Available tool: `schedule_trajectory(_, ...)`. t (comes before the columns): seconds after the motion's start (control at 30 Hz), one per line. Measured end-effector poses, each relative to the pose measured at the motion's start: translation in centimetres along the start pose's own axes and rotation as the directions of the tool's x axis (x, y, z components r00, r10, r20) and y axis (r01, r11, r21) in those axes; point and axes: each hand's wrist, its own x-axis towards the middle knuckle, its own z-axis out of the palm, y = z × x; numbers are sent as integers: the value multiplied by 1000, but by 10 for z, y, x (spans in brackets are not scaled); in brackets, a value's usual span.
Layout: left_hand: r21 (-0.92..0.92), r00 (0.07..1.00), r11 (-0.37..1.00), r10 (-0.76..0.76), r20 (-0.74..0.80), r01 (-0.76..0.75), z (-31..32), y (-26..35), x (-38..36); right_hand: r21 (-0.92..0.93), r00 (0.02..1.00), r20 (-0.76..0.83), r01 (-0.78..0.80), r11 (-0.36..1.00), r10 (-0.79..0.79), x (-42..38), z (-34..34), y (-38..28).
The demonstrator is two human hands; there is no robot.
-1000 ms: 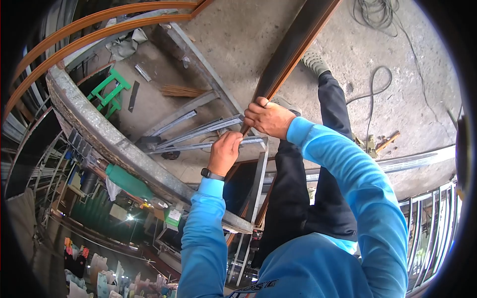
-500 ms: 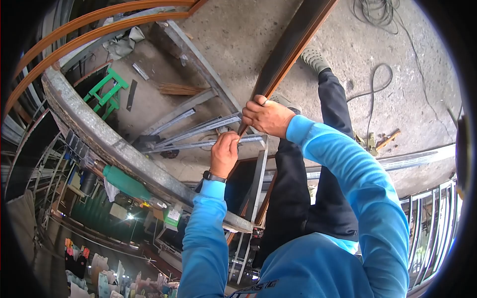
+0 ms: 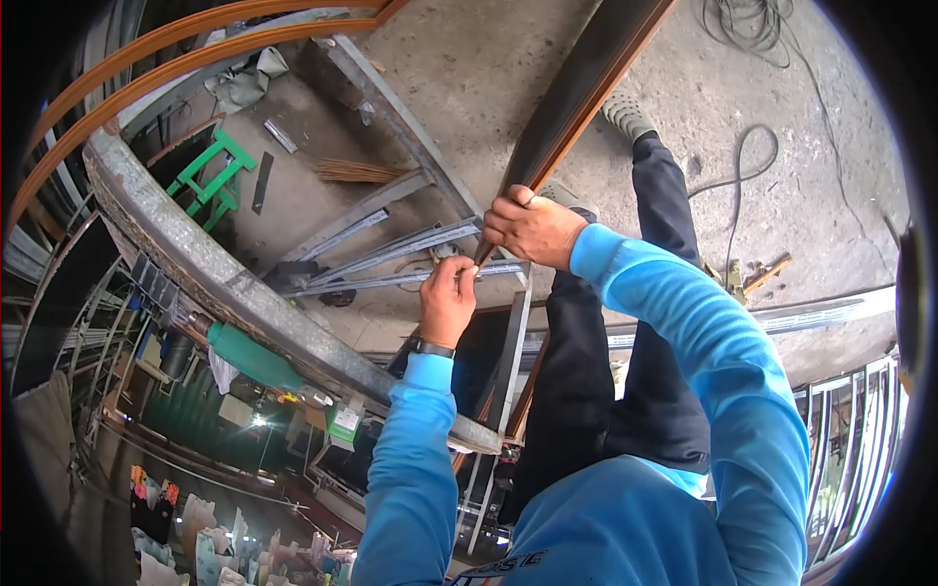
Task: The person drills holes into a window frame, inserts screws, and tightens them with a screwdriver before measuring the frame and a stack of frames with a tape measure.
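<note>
A long dark panel or profile with a brown edge runs from the top of the view down to my hands. My right hand is closed round its narrow near end. Just below and to the left, my left hand pinches at the very tip of that piece; whatever sits between the fingertips is too small to make out. Under my hands lie several thin grey metal strips, next to a grey metal frame.
A curved galvanised beam crosses the left side, with a green power tool beyond it. A green stand and brown rods lie on the concrete floor. A cable trails at right. Curved brown profiles arch at upper left.
The whole view has shifted slightly. Both hands stay at the end of the brown-edged piece, and the left fingertips remain pinched there.
</note>
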Motion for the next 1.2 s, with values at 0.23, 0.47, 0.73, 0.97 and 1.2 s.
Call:
schedule_trajectory(0.23, -44, 996, 999, -18, 86, 22, -9, -1, 5, 22, 995, 102, -1, 1000, -1, 0, 0, -2)
schedule_trajectory(0.47, -101, 967, 984, -120, 227, 146, -18, 14, 18, 22, 998, 66, -7, 1000, 5, -6, 2, -4)
schedule_trajectory(0.73, -97, 968, 986, -112, 225, 137, -20, 9, 16, 19, 999, 37, -18, 1000, 17, -2, -3, -2)
schedule_trajectory(0.97, 117, 933, 928, 340, 114, -353, -23, 6, 12, -18, 999, 37, -12, 1000, 13, 4, -5, 1)
schedule_trajectory(1.2, 66, 940, 946, 304, 156, -318, -29, -4, 17, -23, 998, 53, -14, 1000, 15, 10, -5, 0)
